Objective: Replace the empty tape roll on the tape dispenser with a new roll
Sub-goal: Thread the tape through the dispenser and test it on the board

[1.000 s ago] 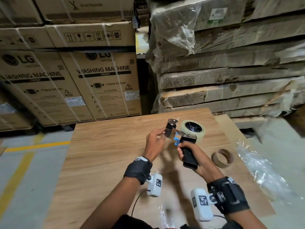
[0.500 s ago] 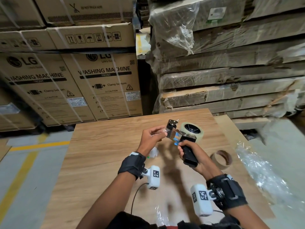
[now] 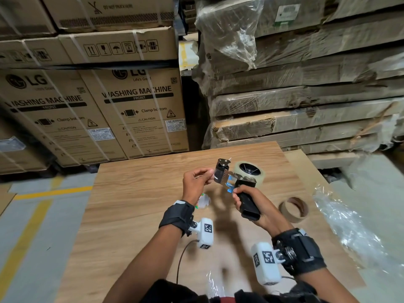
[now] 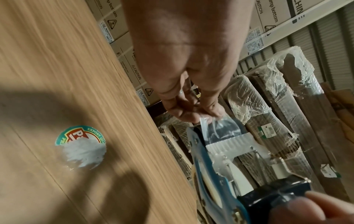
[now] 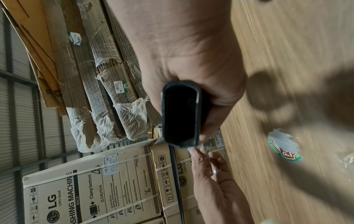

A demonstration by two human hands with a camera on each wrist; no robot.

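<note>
— Where is the tape dispenser (image 3: 237, 182)?

— Held up above the tabletop (image 3: 135, 200), the new clear roll (image 3: 251, 172) already seated on it.

— And the hands?

— The right hand (image 3: 251, 200) is wrapped round its black handle. The left hand (image 3: 196, 182) pinches the loose tape end (image 4: 205, 123) between thumb and fingertips, right at the dispenser's front by the toothed blade.

— The old roll?

— The empty cardboard core (image 3: 294, 209) lies on the tabletop to the right. A torn round sticker (image 4: 81, 146) lies beneath the left hand.
</note>
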